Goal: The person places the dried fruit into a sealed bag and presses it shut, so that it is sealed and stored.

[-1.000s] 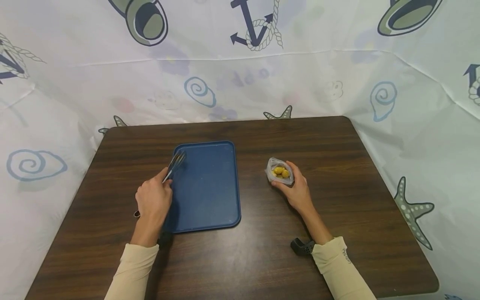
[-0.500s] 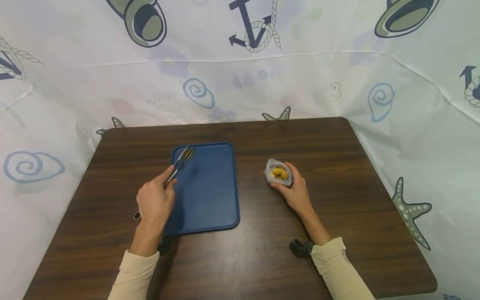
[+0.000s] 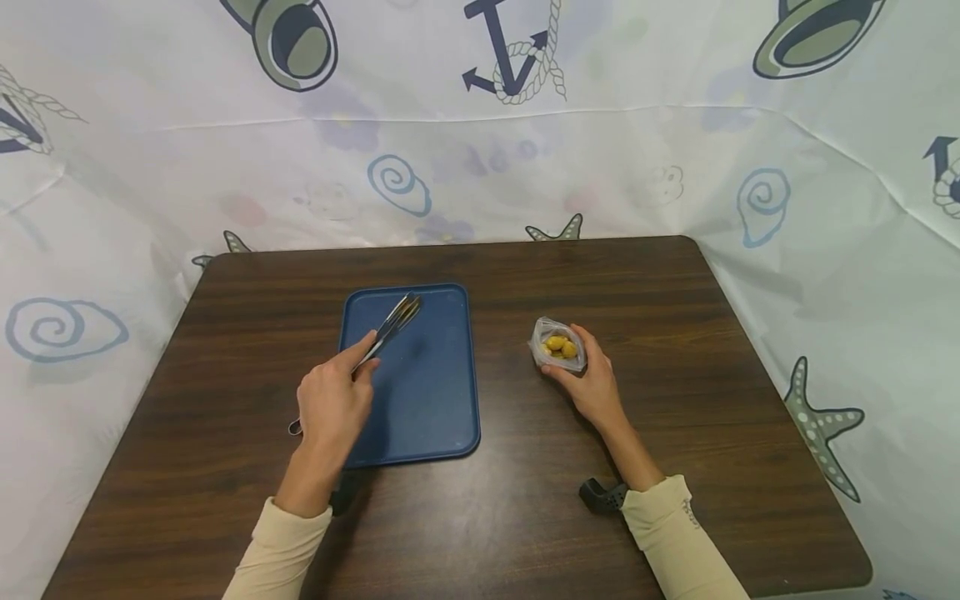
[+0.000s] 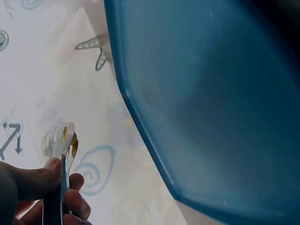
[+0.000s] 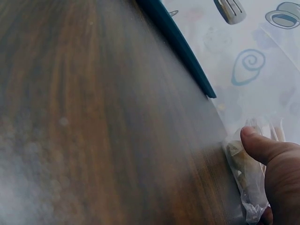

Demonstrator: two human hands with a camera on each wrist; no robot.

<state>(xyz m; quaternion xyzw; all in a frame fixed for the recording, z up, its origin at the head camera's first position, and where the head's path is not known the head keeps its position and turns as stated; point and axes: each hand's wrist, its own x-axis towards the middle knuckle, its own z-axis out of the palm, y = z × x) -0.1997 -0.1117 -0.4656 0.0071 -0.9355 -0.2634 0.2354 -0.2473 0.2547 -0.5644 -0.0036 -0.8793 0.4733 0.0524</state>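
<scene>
My left hand (image 3: 333, 408) holds a pair of metal serving tongs (image 3: 387, 331) over the blue tray (image 3: 427, 400). The tongs' slotted, fork-like tip (image 4: 65, 136) shows in the left wrist view, its two arms close together; whether anything is pinched in it I cannot tell. A ring at the tongs' back end sticks out behind the hand. To the right of the tray, my right hand (image 3: 592, 383) grips an opened clear plastic bag (image 3: 537, 342) between thumb and fingers. Small yellow, roundish, olive-like pieces (image 3: 557, 342) lie inside it.
Both tray and bag are on a dark wood-grain table (image 3: 525, 500). A white cloth (image 3: 637, 167) with sea prints hangs behind and around it. A black wrist device (image 3: 602, 495) sits below my right forearm.
My left hand has moved the tongs rightward, from the tray's left edge to over its upper middle. The right hand and the bag have stayed put.
</scene>
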